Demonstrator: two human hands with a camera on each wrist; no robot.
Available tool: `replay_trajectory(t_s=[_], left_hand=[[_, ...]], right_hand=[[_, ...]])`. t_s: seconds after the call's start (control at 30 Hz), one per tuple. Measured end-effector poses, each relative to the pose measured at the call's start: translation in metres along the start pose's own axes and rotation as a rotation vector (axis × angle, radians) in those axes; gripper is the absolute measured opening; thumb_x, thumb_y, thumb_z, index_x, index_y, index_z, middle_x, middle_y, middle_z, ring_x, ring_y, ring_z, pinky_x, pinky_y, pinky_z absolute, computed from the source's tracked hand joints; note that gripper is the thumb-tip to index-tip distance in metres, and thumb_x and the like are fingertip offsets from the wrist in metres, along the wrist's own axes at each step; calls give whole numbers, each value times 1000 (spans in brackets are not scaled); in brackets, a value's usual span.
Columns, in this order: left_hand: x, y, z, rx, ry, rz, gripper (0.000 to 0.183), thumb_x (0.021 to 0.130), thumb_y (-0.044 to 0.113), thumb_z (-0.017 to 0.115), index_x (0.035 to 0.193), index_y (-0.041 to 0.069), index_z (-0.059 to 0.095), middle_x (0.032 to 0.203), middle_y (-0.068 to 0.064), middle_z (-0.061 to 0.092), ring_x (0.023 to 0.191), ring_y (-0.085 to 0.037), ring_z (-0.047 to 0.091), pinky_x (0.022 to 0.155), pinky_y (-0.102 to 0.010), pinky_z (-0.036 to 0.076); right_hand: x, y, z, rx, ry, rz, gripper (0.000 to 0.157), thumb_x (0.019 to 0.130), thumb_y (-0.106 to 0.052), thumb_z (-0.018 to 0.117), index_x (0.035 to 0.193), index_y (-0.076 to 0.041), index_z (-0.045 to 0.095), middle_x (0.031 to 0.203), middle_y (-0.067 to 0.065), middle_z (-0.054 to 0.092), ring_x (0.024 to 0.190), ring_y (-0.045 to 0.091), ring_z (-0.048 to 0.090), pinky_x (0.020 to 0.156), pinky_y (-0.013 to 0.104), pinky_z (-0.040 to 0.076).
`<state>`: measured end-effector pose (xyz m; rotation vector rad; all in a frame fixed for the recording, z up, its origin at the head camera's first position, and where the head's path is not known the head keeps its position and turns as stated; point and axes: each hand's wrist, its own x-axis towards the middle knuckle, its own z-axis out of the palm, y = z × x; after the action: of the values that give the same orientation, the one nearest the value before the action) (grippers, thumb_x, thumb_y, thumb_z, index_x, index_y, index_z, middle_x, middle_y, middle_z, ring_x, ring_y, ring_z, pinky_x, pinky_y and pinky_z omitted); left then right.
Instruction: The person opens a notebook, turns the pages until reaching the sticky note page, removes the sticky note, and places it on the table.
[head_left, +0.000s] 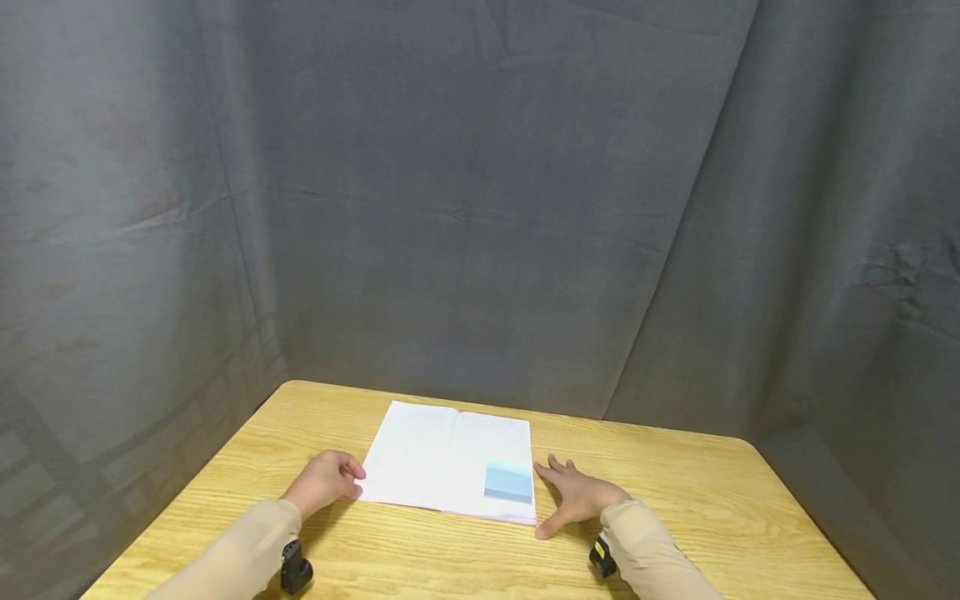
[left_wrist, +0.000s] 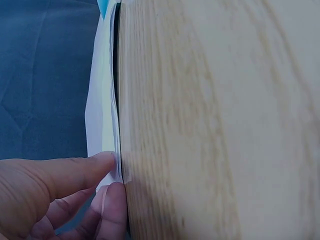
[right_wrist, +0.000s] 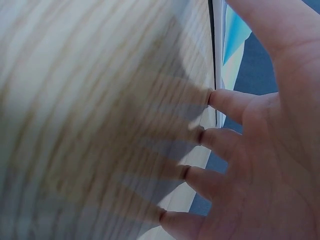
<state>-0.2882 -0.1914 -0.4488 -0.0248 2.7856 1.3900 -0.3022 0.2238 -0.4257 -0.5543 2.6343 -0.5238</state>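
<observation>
An open notebook [head_left: 416, 450] with lined white pages lies flat on the wooden table. On its right page, close to the lower right corner, sits a pad of blue sticky notes [head_left: 508, 482]. My left hand [head_left: 327, 481] pinches the notebook's lower left corner; in the left wrist view the thumb [left_wrist: 107, 162] is against the page edges [left_wrist: 114, 100]. To the right of the notebook, my right hand [head_left: 576, 495] is spread wide, its fingertips resting on the table beside the right edge. The right wrist view shows several straight fingers [right_wrist: 227, 102] touching the wood.
The light wooden table [head_left: 675, 500] extends to both sides and in front of the notebook. Grey curtains [head_left: 465, 208] hang behind it and along the left and right sides. A dark camera [head_left: 296, 568] is strapped at the left wrist, another camera [head_left: 602, 557] at the right.
</observation>
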Motion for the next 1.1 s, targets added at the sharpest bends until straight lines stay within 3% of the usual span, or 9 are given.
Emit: replay_trajectory(t_s=[0.33,1.1], left_hand=[[-1,2,1,67,6,33,20,69,-8,77,80,2,65,74,-4,52,72,-18,47,62,-29,40],[2,-2,-3,48,-19,-8,19,71,-7,78,83,2,65,78,-5,54,75,-18,48,64,-29,42]], right_hand=[[1,2,2,-1,2,-15,113,69,-56,80,153,-8,22,158,27,11,140,57,9,101,77,20],[2,2,1,17,0,-11,114,69,-57,80,154,-10,21,159,25,9,141,56,7,100,78,19]])
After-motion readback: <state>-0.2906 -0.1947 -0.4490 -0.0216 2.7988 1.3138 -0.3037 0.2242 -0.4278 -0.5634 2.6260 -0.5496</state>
